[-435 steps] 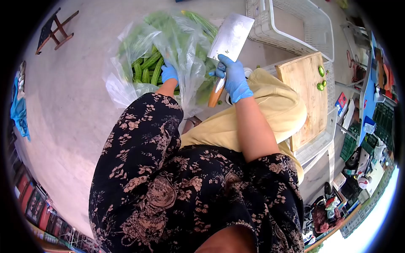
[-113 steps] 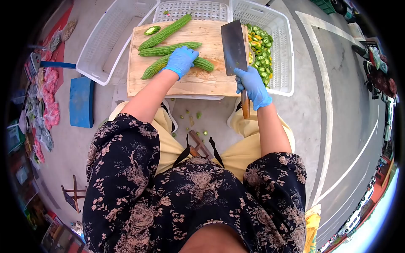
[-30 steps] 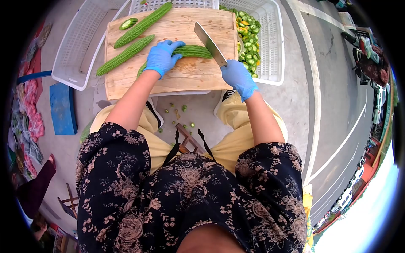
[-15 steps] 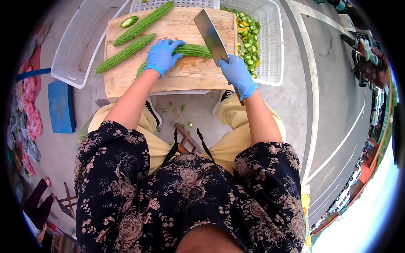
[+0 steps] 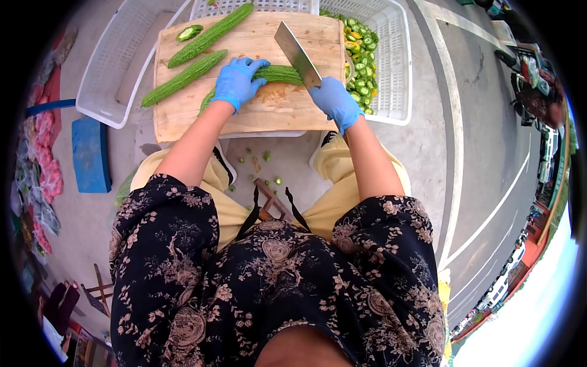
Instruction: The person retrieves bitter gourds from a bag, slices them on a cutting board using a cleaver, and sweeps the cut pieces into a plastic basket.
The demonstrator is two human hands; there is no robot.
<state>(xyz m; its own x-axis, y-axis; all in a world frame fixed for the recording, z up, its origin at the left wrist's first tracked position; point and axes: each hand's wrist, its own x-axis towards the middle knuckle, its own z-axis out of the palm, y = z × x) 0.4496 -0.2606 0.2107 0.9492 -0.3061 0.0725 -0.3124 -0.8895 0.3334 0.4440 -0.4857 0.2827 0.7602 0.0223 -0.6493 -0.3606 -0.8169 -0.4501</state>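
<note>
My left hand (image 5: 239, 83), in a blue glove, is closed over a green bitter melon (image 5: 280, 74) on the wooden cutting board (image 5: 183, 119). Part of that melon is hidden under the hand, and its right end sticks out past my fingers. In my blue-gloved right hand (image 5: 336, 105) is a cleaver (image 5: 297, 54), its broad blade tilted at the melon's right end. Whether the edge touches the melon I cannot tell. Two more bitter melons lie to the left, a long one (image 5: 211, 35) and another (image 5: 184, 79). A short cut piece (image 5: 189, 32) rests near the board's upper left corner.
A white crate (image 5: 402, 73) at the right holds many green and some yellow slices (image 5: 365, 58). Another white crate (image 5: 101, 92) stands at the left, near a blue stool (image 5: 90, 154). Scraps (image 5: 266, 156) lie on the ground between my feet. A person (image 5: 58, 306) is at the lower left.
My right hand and the cleaver have moved a little left, bringing the blade to the melon's right end. My left hand stays on the melon.
</note>
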